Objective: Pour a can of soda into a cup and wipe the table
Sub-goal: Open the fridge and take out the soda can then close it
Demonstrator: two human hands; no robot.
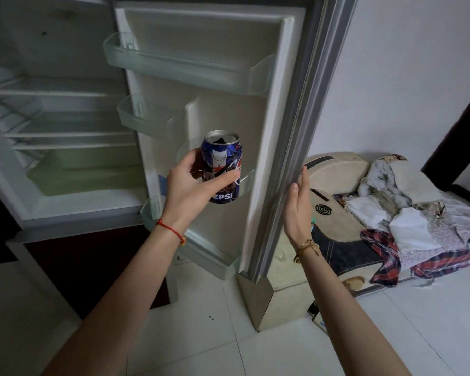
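Left hand gripped the blue cylindrical aluminium Pepsi can, fingers curled round its smooth wall, upright, in front of the open white fridge door's clear plastic lower shelf. Right hand lay flat, fingers straight and together, against the door's grey ribbed edge seal.

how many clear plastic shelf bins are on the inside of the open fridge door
4, stacked down the white fridge door: top bin; second; third, behind the blue soda can in the left hand; bottom. None looks hidden.
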